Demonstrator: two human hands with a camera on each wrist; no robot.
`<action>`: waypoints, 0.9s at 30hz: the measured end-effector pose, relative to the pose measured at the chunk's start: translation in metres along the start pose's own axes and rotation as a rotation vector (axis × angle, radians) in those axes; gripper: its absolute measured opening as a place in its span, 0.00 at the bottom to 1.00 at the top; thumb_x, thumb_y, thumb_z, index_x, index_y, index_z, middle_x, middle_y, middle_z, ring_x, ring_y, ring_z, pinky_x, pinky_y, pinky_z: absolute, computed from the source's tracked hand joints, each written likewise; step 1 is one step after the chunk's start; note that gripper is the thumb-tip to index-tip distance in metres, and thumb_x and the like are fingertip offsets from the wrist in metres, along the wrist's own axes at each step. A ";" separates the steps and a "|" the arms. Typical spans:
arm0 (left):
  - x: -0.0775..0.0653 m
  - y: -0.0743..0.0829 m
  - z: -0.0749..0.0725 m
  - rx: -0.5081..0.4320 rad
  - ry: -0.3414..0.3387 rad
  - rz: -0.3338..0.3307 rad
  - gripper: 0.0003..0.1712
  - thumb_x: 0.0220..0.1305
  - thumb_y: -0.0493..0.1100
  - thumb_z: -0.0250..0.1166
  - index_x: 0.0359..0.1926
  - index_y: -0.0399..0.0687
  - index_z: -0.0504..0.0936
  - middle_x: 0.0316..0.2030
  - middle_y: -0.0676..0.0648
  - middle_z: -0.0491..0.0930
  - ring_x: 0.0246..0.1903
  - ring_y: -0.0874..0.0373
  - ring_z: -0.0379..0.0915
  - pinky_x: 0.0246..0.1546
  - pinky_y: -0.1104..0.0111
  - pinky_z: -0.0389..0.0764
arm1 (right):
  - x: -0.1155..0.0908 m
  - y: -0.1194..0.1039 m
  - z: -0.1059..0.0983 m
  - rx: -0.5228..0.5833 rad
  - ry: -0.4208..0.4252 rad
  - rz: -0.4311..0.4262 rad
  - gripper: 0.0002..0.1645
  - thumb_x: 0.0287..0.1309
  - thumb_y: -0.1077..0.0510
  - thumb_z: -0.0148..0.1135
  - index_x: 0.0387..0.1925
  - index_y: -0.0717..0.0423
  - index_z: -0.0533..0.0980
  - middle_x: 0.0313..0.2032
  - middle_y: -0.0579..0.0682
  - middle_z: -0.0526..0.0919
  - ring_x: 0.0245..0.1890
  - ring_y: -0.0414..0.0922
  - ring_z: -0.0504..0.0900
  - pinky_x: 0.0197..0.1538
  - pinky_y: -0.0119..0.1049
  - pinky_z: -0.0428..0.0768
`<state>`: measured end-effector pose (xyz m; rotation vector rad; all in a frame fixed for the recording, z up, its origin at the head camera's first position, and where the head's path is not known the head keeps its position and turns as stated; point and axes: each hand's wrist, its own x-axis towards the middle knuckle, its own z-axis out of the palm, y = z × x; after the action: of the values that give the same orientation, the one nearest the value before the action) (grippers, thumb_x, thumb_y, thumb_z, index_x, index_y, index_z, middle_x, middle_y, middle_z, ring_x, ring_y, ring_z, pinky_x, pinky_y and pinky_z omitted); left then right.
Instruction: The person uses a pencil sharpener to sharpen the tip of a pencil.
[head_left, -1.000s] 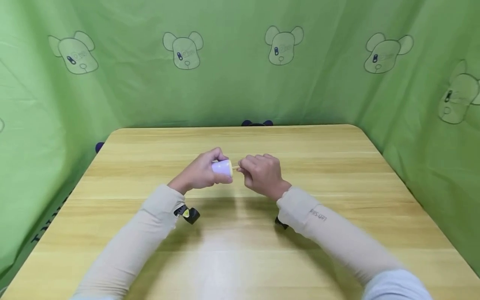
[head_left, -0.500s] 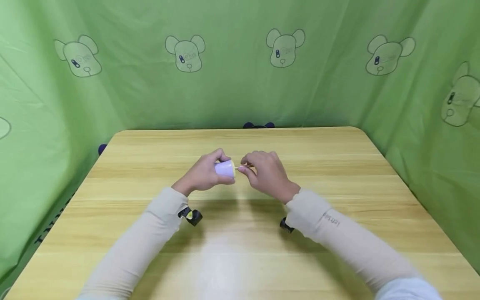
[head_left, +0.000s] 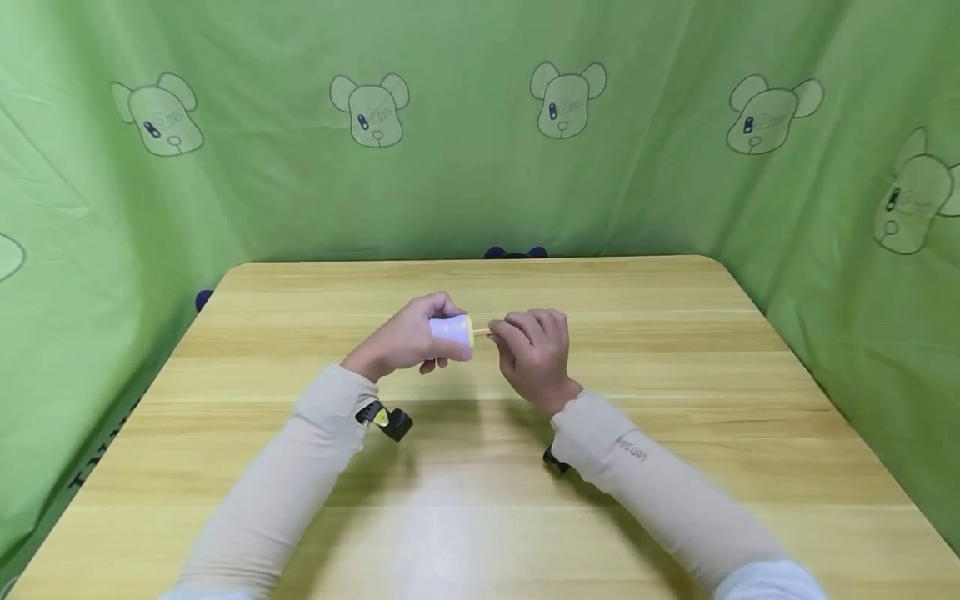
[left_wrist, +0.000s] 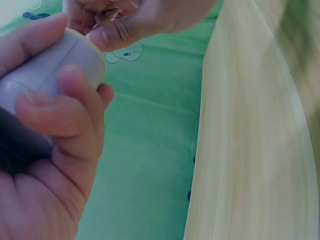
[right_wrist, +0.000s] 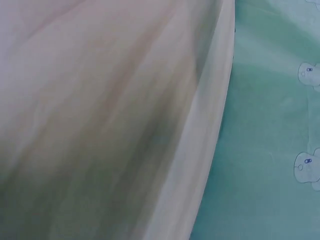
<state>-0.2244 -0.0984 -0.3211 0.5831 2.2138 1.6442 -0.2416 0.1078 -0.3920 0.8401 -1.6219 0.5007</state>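
My left hand [head_left: 408, 337] wraps around a small lavender cup-shaped piece [head_left: 448, 328] with a pale yellow end, held sideways above the table. From that yellow end a thin light-brown stick [head_left: 482, 332] points to the right. The fingertips of my right hand [head_left: 536, 354] pinch the stick's outer part. In the left wrist view the lavender piece [left_wrist: 75, 60] lies between the thumb and curled fingers, and the right hand's thumb [left_wrist: 112, 36] comes right up to its rim. The right wrist view shows neither hand's fingers nor the held things.
A wood-grain table [head_left: 450, 517] with rounded far corners stretches beneath both arms. Behind it and along both sides hangs a green curtain [head_left: 465, 192] printed with bear heads. A black wrist camera [head_left: 396, 423] hangs under the left sleeve, another [head_left: 555, 460] under the right.
The right hand's wrist has swung right, then back left, its fingers rolling around the stick. The left hand has shifted slightly right, still gripping the lavender piece, and a lower finger now shows beneath it.
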 end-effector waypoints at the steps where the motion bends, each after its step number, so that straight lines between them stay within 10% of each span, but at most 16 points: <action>1: 0.000 0.000 0.001 -0.012 -0.010 0.004 0.21 0.49 0.35 0.72 0.40 0.37 0.70 0.42 0.38 0.74 0.20 0.54 0.71 0.13 0.70 0.69 | -0.002 0.001 0.001 0.011 0.027 -0.007 0.10 0.62 0.55 0.64 0.31 0.60 0.80 0.28 0.54 0.82 0.27 0.52 0.75 0.33 0.47 0.69; 11: 0.000 -0.004 0.009 0.019 -0.053 0.009 0.21 0.52 0.37 0.71 0.40 0.39 0.67 0.35 0.39 0.73 0.19 0.55 0.70 0.12 0.70 0.66 | 0.000 0.010 0.004 0.045 0.061 -0.106 0.16 0.61 0.61 0.61 0.16 0.58 0.74 0.17 0.48 0.78 0.13 0.46 0.65 0.18 0.39 0.60; 19: -0.001 -0.008 0.011 0.231 0.007 0.061 0.23 0.51 0.38 0.73 0.41 0.42 0.68 0.39 0.40 0.75 0.27 0.52 0.73 0.20 0.68 0.74 | 0.011 0.003 -0.009 0.121 -0.255 0.057 0.28 0.72 0.44 0.47 0.16 0.51 0.69 0.12 0.43 0.69 0.09 0.37 0.59 0.12 0.31 0.54; 27: 0.000 -0.008 0.012 0.531 0.066 0.199 0.24 0.51 0.38 0.76 0.44 0.40 0.71 0.45 0.40 0.76 0.39 0.49 0.74 0.34 0.64 0.80 | 0.029 -0.002 -0.022 0.220 -0.665 0.389 0.18 0.60 0.57 0.62 0.18 0.48 0.67 0.15 0.41 0.73 0.12 0.37 0.62 0.14 0.32 0.57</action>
<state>-0.2199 -0.0899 -0.3320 0.9162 2.7306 1.1546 -0.2275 0.1147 -0.3595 0.9116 -2.4007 0.7299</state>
